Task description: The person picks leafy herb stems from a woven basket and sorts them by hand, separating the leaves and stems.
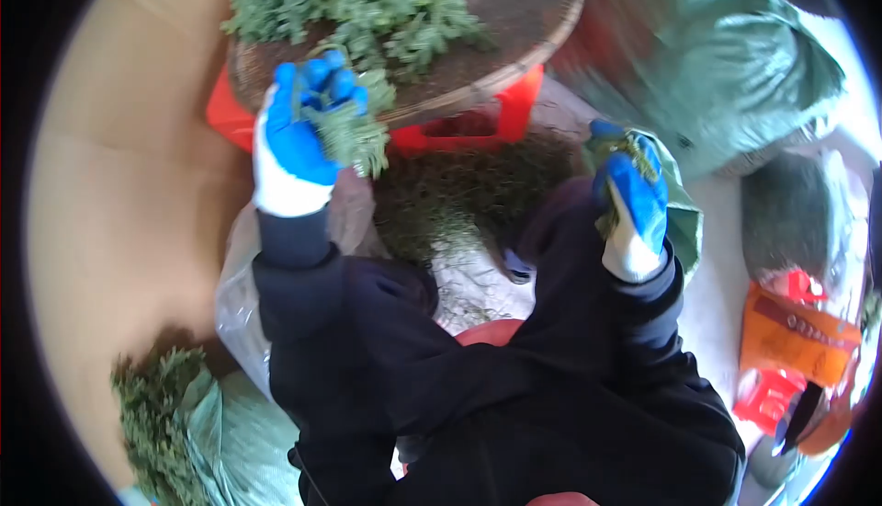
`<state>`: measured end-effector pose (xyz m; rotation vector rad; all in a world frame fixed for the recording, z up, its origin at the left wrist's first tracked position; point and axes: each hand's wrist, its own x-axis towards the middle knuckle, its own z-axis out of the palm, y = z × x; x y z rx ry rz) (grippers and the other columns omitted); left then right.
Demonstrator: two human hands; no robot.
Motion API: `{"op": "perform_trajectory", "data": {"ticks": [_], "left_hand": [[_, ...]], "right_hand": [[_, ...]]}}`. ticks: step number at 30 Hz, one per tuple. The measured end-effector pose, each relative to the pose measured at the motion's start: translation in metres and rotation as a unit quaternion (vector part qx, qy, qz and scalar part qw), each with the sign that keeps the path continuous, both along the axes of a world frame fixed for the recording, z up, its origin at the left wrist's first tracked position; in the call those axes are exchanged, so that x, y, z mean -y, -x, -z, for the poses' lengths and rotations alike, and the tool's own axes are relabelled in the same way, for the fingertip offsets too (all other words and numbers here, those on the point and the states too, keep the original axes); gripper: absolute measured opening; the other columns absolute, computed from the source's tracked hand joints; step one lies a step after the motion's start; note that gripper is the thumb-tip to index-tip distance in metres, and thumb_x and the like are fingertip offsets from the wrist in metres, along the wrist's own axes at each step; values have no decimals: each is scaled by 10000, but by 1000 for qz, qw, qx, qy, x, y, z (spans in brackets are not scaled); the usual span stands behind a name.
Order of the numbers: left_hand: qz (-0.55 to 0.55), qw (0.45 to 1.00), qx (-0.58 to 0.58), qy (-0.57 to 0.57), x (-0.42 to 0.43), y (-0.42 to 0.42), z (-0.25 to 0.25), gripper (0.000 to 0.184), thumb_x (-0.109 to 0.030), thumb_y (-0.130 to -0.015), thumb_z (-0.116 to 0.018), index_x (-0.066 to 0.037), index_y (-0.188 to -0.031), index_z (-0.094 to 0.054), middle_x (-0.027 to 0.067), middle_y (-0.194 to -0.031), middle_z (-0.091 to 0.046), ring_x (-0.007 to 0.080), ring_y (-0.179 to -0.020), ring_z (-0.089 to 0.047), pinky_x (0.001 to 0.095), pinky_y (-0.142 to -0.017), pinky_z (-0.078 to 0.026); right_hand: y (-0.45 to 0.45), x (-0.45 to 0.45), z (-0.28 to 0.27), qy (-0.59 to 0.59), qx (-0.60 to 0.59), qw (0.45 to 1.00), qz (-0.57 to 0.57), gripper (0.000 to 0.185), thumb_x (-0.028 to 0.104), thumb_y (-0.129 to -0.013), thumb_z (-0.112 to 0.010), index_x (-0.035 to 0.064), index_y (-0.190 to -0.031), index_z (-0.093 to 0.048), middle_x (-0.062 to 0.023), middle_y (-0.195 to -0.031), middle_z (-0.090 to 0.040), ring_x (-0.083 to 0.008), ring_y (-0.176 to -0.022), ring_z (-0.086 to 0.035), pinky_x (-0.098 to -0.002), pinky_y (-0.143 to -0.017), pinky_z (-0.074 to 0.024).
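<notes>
My left hand (299, 152), in a blue-and-white glove, is closed with its fingers curled around a green leafy sprig (354, 138). It is at the near edge of a round woven tray (524, 28), which bears a heap of similar green sprigs (358, 0). My right hand (636, 198), gloved the same way, is closed over my right knee. A small bunch of yellowish-green plant bits (634, 152) shows at its fingers. Part of that bunch is hidden by the glove.
A red plastic stool (519, 106) supports the tray. Plant scraps (459, 184) cover the floor between my legs. Green sacks (707, 56) stand at right, with an orange bag (799, 336) below. More sprigs (152, 414) stick out of a sack (243, 442) at lower left.
</notes>
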<state>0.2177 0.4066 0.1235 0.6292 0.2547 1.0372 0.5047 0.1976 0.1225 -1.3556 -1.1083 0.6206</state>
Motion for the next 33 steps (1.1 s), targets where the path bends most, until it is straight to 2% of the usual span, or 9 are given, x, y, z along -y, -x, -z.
{"op": "perform_trajectory", "data": {"ticks": [4, 8, 13, 17, 20, 24, 28, 29, 33], "left_hand": [[51, 996, -67, 41, 12, -5, -8, 370, -370, -973, -488, -36, -963, -647, 128, -1080, -656, 225, -861, -647, 397, -787, -525], [60, 989, -126, 50, 22, -21, -8, 390, -376, -975, -481, -24, -959, -648, 151, -1051, -665, 238, -835, -658, 406, -777, -536], [119, 987, -100, 38, 31, -38, -9, 439, -396, -981, -454, 1, -981, -643, 171, -1044, -667, 262, -817, -675, 404, -728, -566], [202, 975, -40, 78, 40, -44, -12, 478, -399, -990, -423, 29, -1095, -607, 176, -1081, -656, 284, -829, -666, 401, -780, -549], [227, 971, -64, 44, 51, -53, -23, 468, -369, -996, -422, 54, -1118, -583, 172, -1099, -650, 276, -847, -667, 383, -775, -551], [262, 961, -72, -54, 70, -73, -23, 516, -430, -972, -446, 47, -1083, -610, 217, -1156, -613, 295, -875, -671, 404, -781, -558], [355, 928, -61, -96, 77, -75, -28, 530, -402, -947, -534, 61, -1205, -551, 136, -1125, -642, 201, -991, -638, 322, -889, -493], [339, 934, -52, -96, 76, -74, -25, 496, -370, -953, -535, 57, -1202, -560, 132, -1119, -646, 193, -992, -636, 312, -887, -487], [255, 950, -148, -106, 82, -76, -46, 375, -233, -971, -530, 30, -1234, -571, 62, -1068, -651, 119, -940, -616, 266, -831, -478]], "right_hand": [[-66, 23, 48, -98, -92, 979, 155, 267, 88, -933, -530, -11, -1179, -562, -66, -1034, -634, -171, -886, -603, -280, -783, -463], [-103, 79, 59, 211, 504, 820, 171, 334, 101, -890, -574, 17, -1212, -542, -214, -1045, -633, -298, -887, -656, -381, -766, -511], [-111, 94, 73, 405, 500, 761, 77, 707, 490, -797, -641, 54, -1330, -483, -230, -1051, -623, -395, -917, -630, -456, -780, -509], [-94, 85, 31, 417, 533, 732, 74, 587, 468, -798, -651, 25, -1180, -609, -236, -1082, -620, -384, -961, -627, -469, -806, -502], [-69, 64, -5, 283, 406, 852, 171, 557, 280, -785, -740, 52, -1260, -561, -215, -1163, -619, -301, -1053, -630, -377, -886, -488], [1, 7, -48, -26, 207, 973, -94, 894, 124, -721, -797, 51, -1453, -289, -146, -1323, -501, -243, -1173, -524, -349, -981, -398], [42, -31, -32, -41, -59, 962, -264, 1152, 7, -643, -835, 40, -1508, -76, -97, -1387, -429, -172, -1174, -496, -322, -997, -398], [56, -34, -18, -58, -270, 913, -301, 988, -57, -677, -759, 46, -1483, -198, -87, -1317, -488, -166, -1138, -522, -318, -958, -422], [69, -43, -15, -39, -288, 874, -389, 712, -98, -697, -646, 66, -1334, -376, -49, -1223, -521, -163, -1081, -538, -319, -928, -432]]}}
